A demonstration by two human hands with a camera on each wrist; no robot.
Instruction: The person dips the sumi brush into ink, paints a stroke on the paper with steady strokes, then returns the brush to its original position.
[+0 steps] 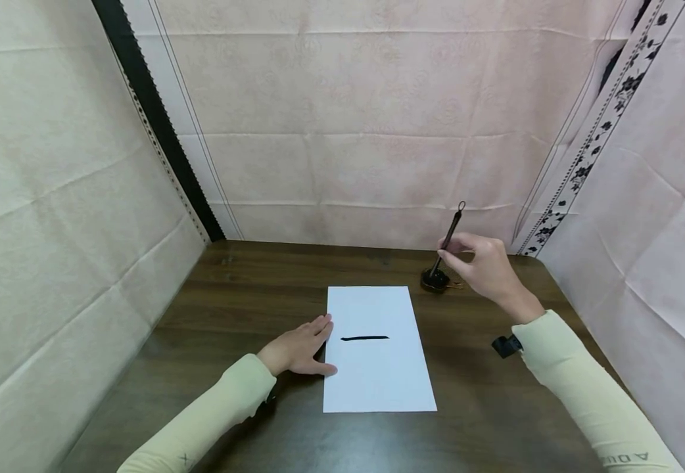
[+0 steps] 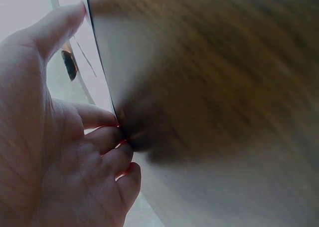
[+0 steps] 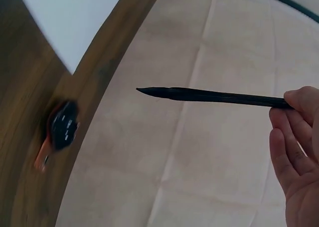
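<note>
A white sheet of paper (image 1: 372, 387) lies on the wooden table, with one black horizontal stroke (image 1: 365, 338) across it. My left hand (image 1: 301, 346) rests at the sheet's left edge, fingers extended, thumb and fingertips touching it. My right hand (image 1: 487, 269) pinches the shaft of a dark writing brush (image 1: 451, 230), which has a loop at its top end. The brush leans over a small black ink dish (image 1: 434, 281) to the right of the sheet. In the right wrist view the pointed black bristles (image 3: 155, 92) are apart from the dish (image 3: 64, 124).
A brownish piece (image 1: 456, 285) sticks out at the dish's right side. Pale cloth (image 1: 348, 171) hangs behind the table, with more cloth at left and right. A dark strip (image 1: 162, 125) runs down the left corner.
</note>
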